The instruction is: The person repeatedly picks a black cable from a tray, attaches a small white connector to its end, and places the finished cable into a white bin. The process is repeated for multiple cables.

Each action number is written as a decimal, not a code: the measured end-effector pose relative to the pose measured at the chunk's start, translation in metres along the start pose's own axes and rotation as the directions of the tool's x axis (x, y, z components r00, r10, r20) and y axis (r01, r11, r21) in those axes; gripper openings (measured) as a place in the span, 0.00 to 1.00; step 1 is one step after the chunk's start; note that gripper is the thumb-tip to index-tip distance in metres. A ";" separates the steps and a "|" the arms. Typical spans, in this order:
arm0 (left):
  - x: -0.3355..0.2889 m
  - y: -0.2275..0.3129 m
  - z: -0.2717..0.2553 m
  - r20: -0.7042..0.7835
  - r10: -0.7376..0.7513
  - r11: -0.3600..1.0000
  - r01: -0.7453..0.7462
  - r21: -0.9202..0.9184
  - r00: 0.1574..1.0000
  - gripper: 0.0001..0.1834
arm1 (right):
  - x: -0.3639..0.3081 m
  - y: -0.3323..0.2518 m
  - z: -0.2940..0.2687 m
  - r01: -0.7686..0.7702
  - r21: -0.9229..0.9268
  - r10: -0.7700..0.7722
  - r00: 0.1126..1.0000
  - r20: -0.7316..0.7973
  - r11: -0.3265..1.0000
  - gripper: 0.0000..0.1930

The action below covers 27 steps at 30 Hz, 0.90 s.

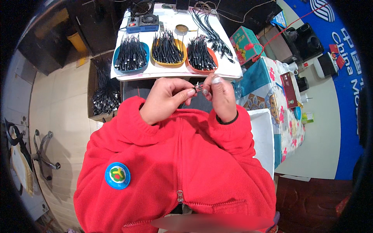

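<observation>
Our left hand (165, 97) pinched one small part (197, 87) between thumb and forefinger; our right hand (224, 97) curled at its thin red wires (201, 88), though we could not tell whether it gripped them. The part sat before the near edge of the desk (175, 72). We judged that a still left pinch and a gentle right touch suited such fine wires. Farther off, we counted three bowls: left blue (147, 49), middle yellow (184, 53), right orange (214, 57), holding uncountable black cables (168, 48).

The left hand (166, 97) pinches between thumb and forefinger. The right hand (223, 97) curls close by — thumb up, fingers bent.
</observation>
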State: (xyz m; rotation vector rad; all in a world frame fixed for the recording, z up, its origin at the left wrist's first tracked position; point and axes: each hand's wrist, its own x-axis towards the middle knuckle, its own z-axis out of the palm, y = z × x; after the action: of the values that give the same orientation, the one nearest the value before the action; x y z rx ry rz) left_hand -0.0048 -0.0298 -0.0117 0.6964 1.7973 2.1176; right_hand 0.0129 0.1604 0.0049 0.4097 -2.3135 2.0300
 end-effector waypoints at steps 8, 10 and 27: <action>-0.002 0.001 -0.010 0.094 -0.129 0.990 0.134 -0.053 0.987 0.07 | -0.002 0.004 -0.006 0.092 -0.362 -0.209 0.931 -0.299 0.928 0.05; -0.002 0.003 -0.018 0.105 -0.159 0.979 0.171 -0.109 0.982 0.07 | 0.001 -0.005 -0.028 -0.052 -0.277 -0.064 0.917 -0.393 0.960 0.06; 0.001 0.005 -0.018 0.272 -0.274 0.929 0.327 -0.172 0.923 0.07 | -0.002 -0.013 -0.007 0.637 -0.577 -0.597 0.746 0.295 0.510 0.14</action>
State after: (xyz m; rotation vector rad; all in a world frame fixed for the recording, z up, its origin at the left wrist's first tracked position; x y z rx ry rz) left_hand -0.0146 -0.0460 -0.0084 0.5532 1.4176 1.8902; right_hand 0.0164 0.1660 0.0178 1.0555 -2.2230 0.8101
